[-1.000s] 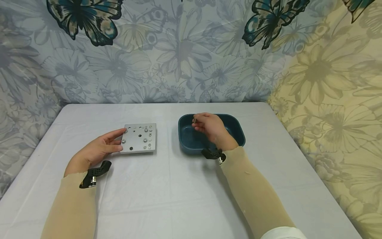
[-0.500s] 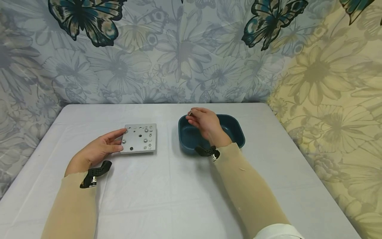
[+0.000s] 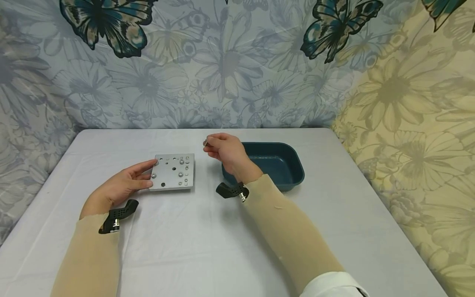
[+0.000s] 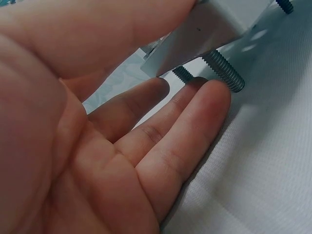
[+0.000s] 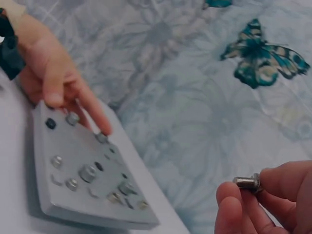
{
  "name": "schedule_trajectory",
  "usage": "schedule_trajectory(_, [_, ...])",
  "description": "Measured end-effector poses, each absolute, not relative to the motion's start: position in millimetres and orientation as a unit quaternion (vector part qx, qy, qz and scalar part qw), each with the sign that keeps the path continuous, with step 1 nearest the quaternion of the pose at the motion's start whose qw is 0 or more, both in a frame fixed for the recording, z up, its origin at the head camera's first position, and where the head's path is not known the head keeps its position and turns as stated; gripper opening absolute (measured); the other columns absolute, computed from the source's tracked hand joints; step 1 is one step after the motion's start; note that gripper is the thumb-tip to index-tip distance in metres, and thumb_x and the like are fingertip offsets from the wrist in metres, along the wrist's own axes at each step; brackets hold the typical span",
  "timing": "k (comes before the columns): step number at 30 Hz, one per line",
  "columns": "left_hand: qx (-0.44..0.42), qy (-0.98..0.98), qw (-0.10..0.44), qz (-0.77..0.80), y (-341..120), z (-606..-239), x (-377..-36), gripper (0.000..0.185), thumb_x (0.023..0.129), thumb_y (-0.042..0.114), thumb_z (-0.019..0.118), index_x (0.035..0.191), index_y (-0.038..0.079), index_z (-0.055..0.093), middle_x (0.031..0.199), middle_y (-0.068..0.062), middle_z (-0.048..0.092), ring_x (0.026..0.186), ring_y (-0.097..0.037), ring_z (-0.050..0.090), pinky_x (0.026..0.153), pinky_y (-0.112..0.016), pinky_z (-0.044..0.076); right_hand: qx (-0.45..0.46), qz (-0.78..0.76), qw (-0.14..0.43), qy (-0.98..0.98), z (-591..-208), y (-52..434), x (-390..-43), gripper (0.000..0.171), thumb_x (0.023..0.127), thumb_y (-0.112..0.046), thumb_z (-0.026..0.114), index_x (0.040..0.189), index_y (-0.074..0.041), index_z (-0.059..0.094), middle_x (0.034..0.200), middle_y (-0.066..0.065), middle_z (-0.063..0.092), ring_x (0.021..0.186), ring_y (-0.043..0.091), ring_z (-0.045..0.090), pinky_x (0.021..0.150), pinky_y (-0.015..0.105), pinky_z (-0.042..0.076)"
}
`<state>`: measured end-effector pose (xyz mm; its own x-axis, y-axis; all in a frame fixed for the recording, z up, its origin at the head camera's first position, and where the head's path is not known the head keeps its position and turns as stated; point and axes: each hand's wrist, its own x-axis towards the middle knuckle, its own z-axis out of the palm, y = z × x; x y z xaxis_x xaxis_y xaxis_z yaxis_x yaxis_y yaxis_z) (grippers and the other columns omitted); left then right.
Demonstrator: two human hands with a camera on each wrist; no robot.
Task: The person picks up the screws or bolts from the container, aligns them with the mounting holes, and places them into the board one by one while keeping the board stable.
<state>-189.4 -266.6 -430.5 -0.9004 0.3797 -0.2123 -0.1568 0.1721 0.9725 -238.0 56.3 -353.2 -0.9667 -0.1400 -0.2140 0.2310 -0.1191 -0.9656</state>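
A grey metal plate (image 3: 168, 173), fitted with several bolts and small pieces and with dark holes in its face, lies left of centre in the head view. My left hand (image 3: 118, 187) holds it along its left edge, thumb and index finger at the two corners. Threaded bolt ends (image 4: 224, 70) stick out below the plate in the left wrist view, beside the other fingers. Between plate and bin, my right hand (image 3: 230, 156) is raised above the table. It pinches a small shiny metal pin with a collar (image 5: 247, 183), whose far end the fingers hide.
A dark blue plastic bin (image 3: 272, 144) stands right of centre, its left part covered by the right hand and forearm. White cloth covers the table (image 3: 178, 247). A flowered curtain with butterflies (image 3: 222, 82) hangs behind its back edge.
My right hand has moved left from over the bin toward the plate, carrying the small metal pin. The left hand and plate have stayed in place.
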Motion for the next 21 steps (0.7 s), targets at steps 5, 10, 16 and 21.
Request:
schedule_trajectory(5, [0.073, 0.734, 0.212, 0.641, -265, -429, -189, 0.087, 0.090, 0.013, 0.076, 0.160, 0.013, 0.024, 0.165, -0.010, 0.013, 0.140, -0.032, 0.030, 0.091, -0.022, 0.047, 0.022, -0.718, 0.137, 0.682, -360, 30, -236, 0.017, 0.097, -0.013, 0.067, 0.111, -0.004, 0.070, 0.100, 0.010, 0.071, 0.088, 0.021, 0.070, 0.077, 0.030, 0.056])
schedule_trajectory(10, [0.070, 0.733, 0.213, 0.643, -265, -429, -189, 0.088, 0.090, 0.012, 0.076, 0.160, 0.013, 0.024, 0.165, -0.010, 0.012, 0.139, -0.031, 0.032, 0.091, -0.022, 0.048, 0.012, -0.691, 0.149, 0.708, -370, 9, -235, 0.022, 0.095, -0.009, 0.068, 0.114, 0.002, 0.070, 0.094, 0.007, 0.072, 0.081, 0.018, 0.069, 0.075, 0.028, 0.056])
schedule_trajectory(16, [0.076, 0.727, 0.217, 0.647, -266, -430, -189, 0.087, 0.091, 0.010, 0.075, 0.160, 0.012, 0.023, 0.165, -0.011, 0.011, 0.130, -0.015, 0.043, 0.093, -0.024, 0.048, -0.003, -0.642, 0.150, 0.751, -379, -8, -232, 0.011, 0.095, -0.009, 0.069, 0.102, -0.004, 0.074, 0.086, 0.004, 0.072, 0.075, 0.014, 0.066, 0.071, 0.027, 0.055])
schedule_trajectory(21, [0.077, 0.727, 0.218, 0.647, -266, -430, -190, 0.087, 0.091, 0.011, 0.075, 0.160, 0.013, 0.022, 0.165, -0.011, 0.012, 0.132, -0.016, 0.043, 0.093, -0.024, 0.048, -0.001, -0.610, 0.157, 0.776, -384, -17, -231, 0.006, 0.095, -0.012, 0.070, 0.097, -0.009, 0.074, 0.082, 0.003, 0.071, 0.071, 0.013, 0.064, 0.069, 0.026, 0.054])
